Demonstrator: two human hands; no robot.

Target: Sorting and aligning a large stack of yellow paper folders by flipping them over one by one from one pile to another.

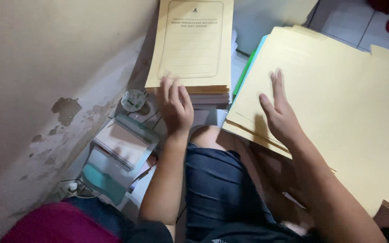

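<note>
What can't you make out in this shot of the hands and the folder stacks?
Head view only:
- Right stack: far and right sides cut off by the frame edge.
- Left stack: top cut off; lower layers hidden.
- Left hand: palm hidden.
- Round thing: too small to identify.

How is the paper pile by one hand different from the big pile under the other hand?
The printed folder stack under the left hand shows a framed box with text on top; the plain folder pile under the right hand is blank. The printed stack is neat and square; the plain pile is fanned out, with edges stepping apart. The plain pile covers far more of the picture. Both are yellowish tan.
</note>
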